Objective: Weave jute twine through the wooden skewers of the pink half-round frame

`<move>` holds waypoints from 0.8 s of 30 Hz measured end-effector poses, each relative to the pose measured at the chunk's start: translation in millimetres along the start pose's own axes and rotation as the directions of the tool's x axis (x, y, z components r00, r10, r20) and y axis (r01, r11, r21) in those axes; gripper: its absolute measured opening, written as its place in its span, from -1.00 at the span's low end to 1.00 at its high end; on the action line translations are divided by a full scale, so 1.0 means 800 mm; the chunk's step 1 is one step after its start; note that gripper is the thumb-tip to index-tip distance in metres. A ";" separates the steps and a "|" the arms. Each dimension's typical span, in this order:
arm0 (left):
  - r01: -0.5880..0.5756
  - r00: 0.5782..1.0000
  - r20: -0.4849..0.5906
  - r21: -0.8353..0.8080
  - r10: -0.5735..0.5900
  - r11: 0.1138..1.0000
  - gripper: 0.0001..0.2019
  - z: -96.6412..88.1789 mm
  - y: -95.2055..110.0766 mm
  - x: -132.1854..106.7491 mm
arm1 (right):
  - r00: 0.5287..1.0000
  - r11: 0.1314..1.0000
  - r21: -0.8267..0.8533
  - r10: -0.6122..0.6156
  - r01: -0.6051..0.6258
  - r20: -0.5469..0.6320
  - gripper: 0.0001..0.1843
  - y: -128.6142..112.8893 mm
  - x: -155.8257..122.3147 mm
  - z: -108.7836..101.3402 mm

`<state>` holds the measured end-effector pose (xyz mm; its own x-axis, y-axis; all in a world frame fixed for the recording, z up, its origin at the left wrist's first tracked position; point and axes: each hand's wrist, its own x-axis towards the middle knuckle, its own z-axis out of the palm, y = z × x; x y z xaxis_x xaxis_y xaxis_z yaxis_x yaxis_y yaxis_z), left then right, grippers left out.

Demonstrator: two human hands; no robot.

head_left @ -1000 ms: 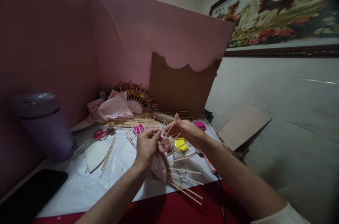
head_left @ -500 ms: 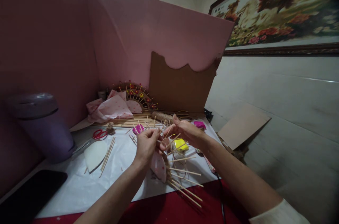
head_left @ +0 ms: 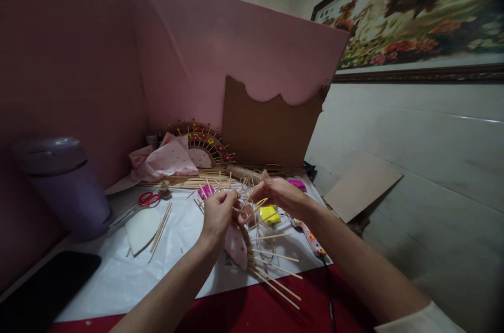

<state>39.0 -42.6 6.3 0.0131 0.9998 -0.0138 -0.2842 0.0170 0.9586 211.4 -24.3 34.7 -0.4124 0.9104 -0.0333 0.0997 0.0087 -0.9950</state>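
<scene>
At far left a phone (head_left: 53, 280) lies near the purple tumbler (head_left: 71, 194). Next come the scissors (head_left: 148, 199), a pale cutout (head_left: 142, 229) and a few sticks (head_left: 160, 233) just beside it, all on the white sheet (head_left: 114, 275). The left hand (head_left: 218, 215) has thumb and forefinger pressed together at the upper part of the fan (head_left: 237, 250), gripping it. The fan's dotted body slants down below and right of those fingers; its spokes (head_left: 275, 255) point right, the lowest reaching over the red cloth (head_left: 236, 312). Twine (head_left: 238, 172) lies beyond, strands looping among the spokes. The right hand (head_left: 279, 194) is above the upper spokes, thumb raised apart, fingers reaching left; in this dim view I cannot tell whether they pinch a strand. Under it sits a yellow packet (head_left: 269, 214).
</scene>
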 end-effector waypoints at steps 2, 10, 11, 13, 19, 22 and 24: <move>-0.003 1.000 0.012 0.005 0.003 1.000 -0.72 -0.001 0.000 0.000 | 1.000 1.000 0.004 -0.005 0.005 -0.021 -0.22 0.006 -0.008 -0.003; -0.019 0.999 0.049 0.018 0.018 1.000 -0.68 -0.004 -0.007 0.003 | 0.961 0.999 0.039 0.032 -0.022 -0.276 -0.45 0.021 -0.039 -0.009; -0.022 0.998 0.051 0.009 0.022 1.000 -0.69 -0.004 -0.007 0.003 | 0.946 0.999 0.051 0.026 -0.010 -0.323 -0.51 0.020 -0.043 -0.009; -0.026 0.998 0.049 -0.014 0.027 1.000 -0.70 -0.003 -0.006 0.002 | 0.918 0.997 0.078 0.004 0.029 -0.396 -0.57 0.017 -0.050 -0.009; -0.034 0.999 0.031 -0.041 0.035 0.999 -0.71 -0.001 -0.004 0.000 | 0.883 0.961 0.220 -0.045 0.165 -0.467 -0.72 0.016 -0.070 -0.017; -0.032 0.999 0.026 -0.043 0.033 0.999 -0.70 0.000 -0.004 0.000 | 0.818 0.934 0.243 -0.081 0.261 -0.569 -0.74 0.021 -0.075 -0.024; -0.027 0.999 0.027 -0.041 0.028 0.999 -0.69 0.000 -0.004 0.000 | 0.766 0.940 0.193 -0.099 0.281 -0.635 -0.70 0.025 -0.076 -0.028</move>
<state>39.9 -42.4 2.9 0.0307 0.9993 0.0205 -0.3239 -0.0095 0.9461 258.8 -70.3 18.7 0.2493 0.9593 0.1326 -0.1970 0.1843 -0.9629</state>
